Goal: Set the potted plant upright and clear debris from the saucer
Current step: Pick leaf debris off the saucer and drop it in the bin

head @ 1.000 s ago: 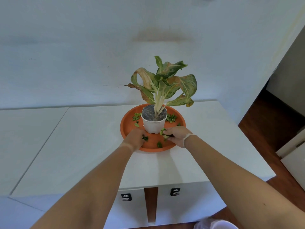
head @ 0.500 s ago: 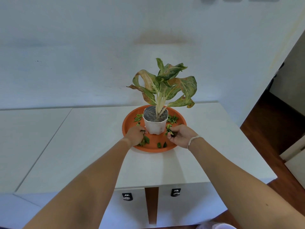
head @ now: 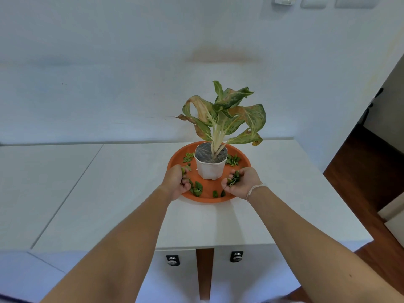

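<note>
Now the potted plant (head: 211, 165) stands upright, leaves browning.

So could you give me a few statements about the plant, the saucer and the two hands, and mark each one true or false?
1. The white pot stands upright on the orange saucer. True.
2. The saucer is free of debris. False: green leaf bits lie on it at the front, and more on both sides of the pot.
3. The right hand holds leaf scraps. True.
4. The left hand grips the pot. False: it is beside the pot, apart from it, with leaf bits at its fingers.
5. The plant has only fresh green leaves. False: some are brown or yellowed.
</note>
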A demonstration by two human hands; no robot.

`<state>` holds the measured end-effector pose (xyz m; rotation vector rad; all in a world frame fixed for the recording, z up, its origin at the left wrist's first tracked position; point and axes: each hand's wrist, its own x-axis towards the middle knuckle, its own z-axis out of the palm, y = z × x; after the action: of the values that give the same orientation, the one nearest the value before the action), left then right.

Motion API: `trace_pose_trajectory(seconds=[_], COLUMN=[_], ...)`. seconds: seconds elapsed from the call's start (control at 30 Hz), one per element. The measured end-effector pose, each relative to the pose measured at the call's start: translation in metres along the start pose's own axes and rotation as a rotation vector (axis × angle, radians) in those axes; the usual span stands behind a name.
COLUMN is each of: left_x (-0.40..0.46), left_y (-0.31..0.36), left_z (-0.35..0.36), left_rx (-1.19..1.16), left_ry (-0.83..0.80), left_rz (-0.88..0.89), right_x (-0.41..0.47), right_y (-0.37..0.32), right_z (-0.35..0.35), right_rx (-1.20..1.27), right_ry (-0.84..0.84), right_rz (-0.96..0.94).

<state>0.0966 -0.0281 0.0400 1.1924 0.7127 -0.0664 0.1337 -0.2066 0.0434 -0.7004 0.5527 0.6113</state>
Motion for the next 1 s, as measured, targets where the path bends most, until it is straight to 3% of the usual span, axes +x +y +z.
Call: trace_pose_trajectory(seconds=[0.3, 0.5, 0.63, 0.83, 1.0], left_x=[0.004, 0.005, 0.004, 0.007, 0.015], left_y=[-0.001, 0.001, 0.003, 0.008, 0.002], left_z=[-0.005, -0.004, -0.003, -0.001, -0.004], left_rx=[-0.262, -0.057, 0.053, 0.336, 1.154], left_ry=[0.053, 0.041, 0.059, 0.107, 0.105], left_rz=[-0.032, -0.024, 0.005, 0.120, 0.501], right_x=[0.010, 0.013, 0.015, 0.014, 0.016], right_y=[0.001, 0.001, 0.006, 0.006, 0.011], right_z=[-0.001, 0.000, 0.001, 0.006, 0.006], right_rx=[-0.047, -0.213, -0.622, -1.566, -2.059], right_ry=[0.007, -0.023, 0.053, 0.172, 0.233], right_rz=[0.025, 0.093, -0.049, -0.471, -0.487])
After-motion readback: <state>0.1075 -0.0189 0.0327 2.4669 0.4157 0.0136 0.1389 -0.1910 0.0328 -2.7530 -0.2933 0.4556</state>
